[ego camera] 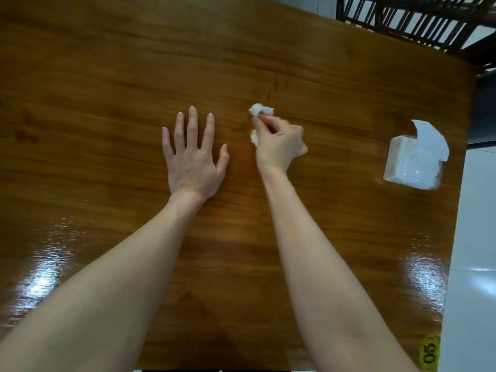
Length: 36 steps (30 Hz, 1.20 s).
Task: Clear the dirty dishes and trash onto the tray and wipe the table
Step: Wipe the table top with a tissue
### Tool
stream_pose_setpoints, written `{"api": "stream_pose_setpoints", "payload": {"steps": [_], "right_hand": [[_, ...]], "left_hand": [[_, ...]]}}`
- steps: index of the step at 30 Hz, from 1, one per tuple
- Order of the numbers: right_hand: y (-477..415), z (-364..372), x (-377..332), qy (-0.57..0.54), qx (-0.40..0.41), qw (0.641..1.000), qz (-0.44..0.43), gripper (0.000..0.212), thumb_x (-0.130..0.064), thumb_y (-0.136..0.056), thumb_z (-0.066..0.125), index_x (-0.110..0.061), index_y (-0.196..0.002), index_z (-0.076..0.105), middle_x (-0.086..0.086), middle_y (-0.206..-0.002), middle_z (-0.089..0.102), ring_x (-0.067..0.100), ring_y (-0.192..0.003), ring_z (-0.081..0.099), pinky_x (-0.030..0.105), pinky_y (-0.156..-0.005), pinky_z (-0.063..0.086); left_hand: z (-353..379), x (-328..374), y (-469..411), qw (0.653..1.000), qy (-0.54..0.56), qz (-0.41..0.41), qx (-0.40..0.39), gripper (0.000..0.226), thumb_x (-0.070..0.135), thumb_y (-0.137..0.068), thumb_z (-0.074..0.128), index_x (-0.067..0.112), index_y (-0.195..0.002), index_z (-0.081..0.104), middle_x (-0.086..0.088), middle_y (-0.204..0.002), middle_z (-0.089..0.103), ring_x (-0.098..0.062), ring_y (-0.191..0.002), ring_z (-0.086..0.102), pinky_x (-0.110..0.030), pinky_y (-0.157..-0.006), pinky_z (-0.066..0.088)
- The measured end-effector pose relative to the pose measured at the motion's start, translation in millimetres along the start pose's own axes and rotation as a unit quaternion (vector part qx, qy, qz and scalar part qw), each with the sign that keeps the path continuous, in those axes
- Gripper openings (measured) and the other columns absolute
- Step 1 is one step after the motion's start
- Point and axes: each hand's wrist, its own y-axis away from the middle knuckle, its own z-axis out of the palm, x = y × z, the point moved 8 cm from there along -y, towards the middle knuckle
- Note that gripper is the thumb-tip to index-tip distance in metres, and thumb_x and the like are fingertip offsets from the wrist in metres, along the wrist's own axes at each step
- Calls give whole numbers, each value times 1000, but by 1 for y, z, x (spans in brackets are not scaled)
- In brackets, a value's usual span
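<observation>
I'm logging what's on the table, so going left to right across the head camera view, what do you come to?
Left hand flat on the wooden table → crumpled white tissue → right hand pinching that tissue → tissue box near the table's right edge → yellow 05 sticker at the near right corner.

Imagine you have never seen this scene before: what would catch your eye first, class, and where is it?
Two bare forearms reach up the middle of a glossy wooden table. The left hand lies flat with fingers spread, while the right hand beside it pinches a crumpled white tissue against the wood. Near the right edge sits a white tissue box with its torn flap up, and a yellow sticker reading 05 marks the near right corner.
</observation>
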Motion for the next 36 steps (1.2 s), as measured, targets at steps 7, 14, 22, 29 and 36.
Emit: {"api": "stream_pose_setpoints", "payload": {"steps": [7,14,22,29,36], "right_hand": [[-24,-26,16,15,46,998,51,17,-37,-85,69,-26,-95,76,-12,-96,71,10,-105,51,30,-81,16],[20,26,-24,10,-67,997,-47,14,-32,-85,69,-26,-95,76,-11,-97,71,8,-100,42,28,-77,14],[-27,-35,16,20,51,998,44,16,-33,-85,70,-23,-96,76,-13,-90,66,13,-105,51,29,-81,15],[-23,11,-15,29,-8,999,-43,14,-32,-85,69,-27,-96,76,-13,-99,70,4,-96,37,27,-75,12],[-77,-24,4,4,86,995,57,15,-34,-86,68,-25,-96,75,-11,-98,70,12,-108,50,32,-85,18]], "left_hand": [[-2,1,0,1000,1,4,0,65,57,-95,21,23,-151,24,-11,-160,18,-31,-147,12,-51,-116,4],[-2,0,0,1000,2,3,-9,62,52,-96,26,23,-151,26,-10,-160,18,-29,-147,11,-49,-116,1],[-14,-2,-6,999,52,6,-2,61,49,-96,29,20,-149,32,-12,-158,23,-31,-146,14,-48,-117,0],[-15,0,-56,1000,11,19,5,64,53,-95,25,22,-151,28,-12,-159,18,-31,-147,11,-51,-116,0],[-7,7,-70,1000,-3,24,14,65,57,-95,22,24,-152,24,-11,-160,16,-32,-147,11,-52,-116,1]]}}
